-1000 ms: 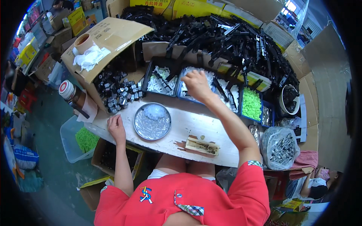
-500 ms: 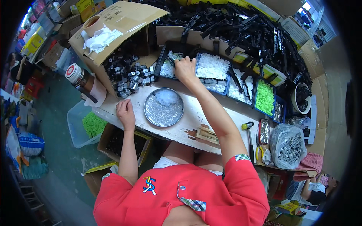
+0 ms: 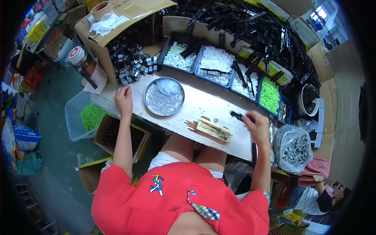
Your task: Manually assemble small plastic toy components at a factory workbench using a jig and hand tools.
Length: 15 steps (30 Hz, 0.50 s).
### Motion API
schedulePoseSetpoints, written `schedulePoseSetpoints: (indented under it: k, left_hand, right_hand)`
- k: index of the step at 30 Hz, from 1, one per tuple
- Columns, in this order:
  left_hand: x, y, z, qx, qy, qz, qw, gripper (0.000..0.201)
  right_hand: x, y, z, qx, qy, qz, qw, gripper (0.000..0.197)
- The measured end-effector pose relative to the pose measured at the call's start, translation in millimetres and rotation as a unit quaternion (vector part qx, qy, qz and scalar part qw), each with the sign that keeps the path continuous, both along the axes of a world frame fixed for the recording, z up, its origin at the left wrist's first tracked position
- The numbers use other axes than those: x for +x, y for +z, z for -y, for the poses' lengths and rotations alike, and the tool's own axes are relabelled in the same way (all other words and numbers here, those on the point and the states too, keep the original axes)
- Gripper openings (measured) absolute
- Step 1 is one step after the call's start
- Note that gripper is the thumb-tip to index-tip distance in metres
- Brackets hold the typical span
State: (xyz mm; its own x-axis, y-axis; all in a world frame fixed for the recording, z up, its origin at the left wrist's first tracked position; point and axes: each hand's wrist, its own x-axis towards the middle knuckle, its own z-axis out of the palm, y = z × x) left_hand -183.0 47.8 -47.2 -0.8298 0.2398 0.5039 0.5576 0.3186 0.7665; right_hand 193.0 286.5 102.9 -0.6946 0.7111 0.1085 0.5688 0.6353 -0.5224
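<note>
My right hand (image 3: 256, 124) is above the right part of the white bench, its fingers closed on a small black part (image 3: 236, 115) that sticks out to the left. A hammer's dark handle (image 3: 253, 152) shows below this hand, which hides most of the tool. My left hand (image 3: 124, 100) is at the bench's left front edge with its fingers curled; whatever they may hold is hidden. Beside it stands a round metal dish (image 3: 164, 102) with whitish, translucent stuff at its far side. Between my hands lies a pale, slotted block (image 3: 213, 130).
Trays of white pieces (image 3: 217, 62) and bright green pieces (image 3: 269, 96) line the back, under a heap of black plastic parts (image 3: 270, 31). Small dark blocks (image 3: 135, 64) are piled at the left, near a lidded jar (image 3: 80, 58). A plastic bag (image 3: 295, 149) of grey parts sits at the right.
My right hand has left the tray of white and green pieces and come right and nearer, with a black part in its fingers. My left hand stays by the bench edge.
</note>
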Motion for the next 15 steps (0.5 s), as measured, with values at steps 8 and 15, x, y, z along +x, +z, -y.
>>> schedulePoseSetpoints:
  k: [8, 15]
  left_hand:
    - [-24, 11, -38, -0.1, -0.03, -0.09, 0.99, 0.027]
    - [-24, 37, -55, -0.248, 0.022, -0.024, 0.968, 0.025]
  right_hand:
    - [-9, -25, 62, 0.126, 0.119, 0.189, 0.967, 0.018]
    - [-65, -65, 59, 0.212, 0.135, 0.184, 0.95, 0.05]
